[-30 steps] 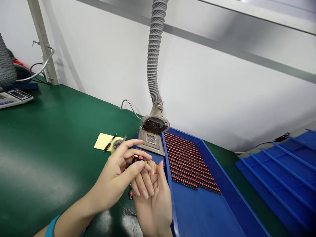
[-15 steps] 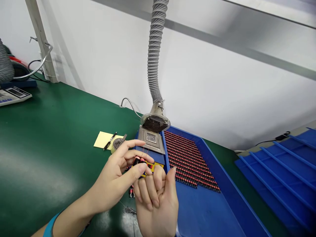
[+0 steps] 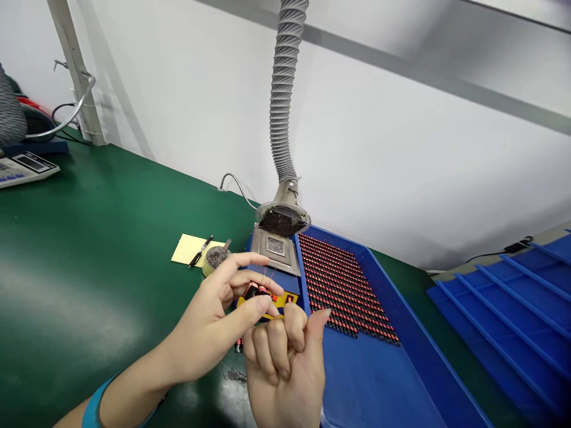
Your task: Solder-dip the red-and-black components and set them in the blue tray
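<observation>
My left hand (image 3: 214,327) pinches a small black and red coil part (image 3: 255,290) between thumb and middle finger, with the forefinger stretched above it. Thin wire leads stick up from the part. My right hand (image 3: 285,368) is just below, palm towards me, its fingers curled in and touching the left thumb; whether it holds anything is hidden. Both hands hover in front of a small solder pot (image 3: 274,249) with a yellow front panel (image 3: 279,299). Two more small coil parts (image 3: 239,345) lie on the green table under the hands.
A ribbed grey fume hose (image 3: 282,119) ends over the pot. A blue tray (image 3: 379,368) holds rows of red-black coils (image 3: 343,285). Stacked blue trays (image 3: 513,321) lie right. Yellow notepad with pen (image 3: 191,249), a small tin (image 3: 215,258), a scale (image 3: 24,166) far left.
My right hand's fingers have curled from stretched out into a loose fist. The left hand with the coil part has risen slightly. The view has shifted a little.
</observation>
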`<state>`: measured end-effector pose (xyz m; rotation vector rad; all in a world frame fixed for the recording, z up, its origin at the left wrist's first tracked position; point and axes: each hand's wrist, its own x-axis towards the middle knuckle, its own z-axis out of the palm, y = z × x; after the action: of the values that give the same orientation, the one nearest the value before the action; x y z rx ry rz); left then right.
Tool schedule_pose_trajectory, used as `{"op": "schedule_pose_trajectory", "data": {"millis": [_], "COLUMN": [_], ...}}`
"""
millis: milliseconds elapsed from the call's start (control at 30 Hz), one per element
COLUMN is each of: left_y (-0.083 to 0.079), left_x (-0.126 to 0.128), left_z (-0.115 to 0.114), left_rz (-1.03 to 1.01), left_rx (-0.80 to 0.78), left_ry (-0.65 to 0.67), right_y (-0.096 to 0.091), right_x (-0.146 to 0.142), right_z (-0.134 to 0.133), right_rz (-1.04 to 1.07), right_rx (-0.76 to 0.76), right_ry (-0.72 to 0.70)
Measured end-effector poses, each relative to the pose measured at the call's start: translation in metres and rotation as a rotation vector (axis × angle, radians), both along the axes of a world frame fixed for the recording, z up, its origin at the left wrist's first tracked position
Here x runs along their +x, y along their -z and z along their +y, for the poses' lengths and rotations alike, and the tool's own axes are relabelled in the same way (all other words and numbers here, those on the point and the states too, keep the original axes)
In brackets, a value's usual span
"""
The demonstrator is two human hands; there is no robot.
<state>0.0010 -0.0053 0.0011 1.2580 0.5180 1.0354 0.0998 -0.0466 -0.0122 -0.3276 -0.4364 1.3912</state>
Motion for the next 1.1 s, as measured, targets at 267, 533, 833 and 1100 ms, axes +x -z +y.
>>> {"op": "schedule_pose_trajectory", "data": {"millis": [267, 533, 833, 1100], "left_y": [-0.001, -0.001, -0.002, 0.000], "left_x": [0.000, 0.001, 0.000, 0.003], "left_z": [0.000, -0.001, 0.000, 0.001], "left_rz": [-0.001, 0.018, -0.044, -0.010], "left_rx": [-0.007, -0.002, -0.090, -0.128], "left_ry": [0.001, 0.002, 0.166, 0.362], "right_y": [-0.001, -0.001, -0.010, -0.007], "right_x": [0.000, -0.002, 0.045, 0.061], "right_z": [-0.003, -0.001, 0.007, 0.008], "right_rz": [0.048, 0.050, -0.594, -0.832], "right_rx": [0.023, 0.002, 0.011, 0.126], "right_ry": [-0.031, -0.054, 0.377, 0.181]}}
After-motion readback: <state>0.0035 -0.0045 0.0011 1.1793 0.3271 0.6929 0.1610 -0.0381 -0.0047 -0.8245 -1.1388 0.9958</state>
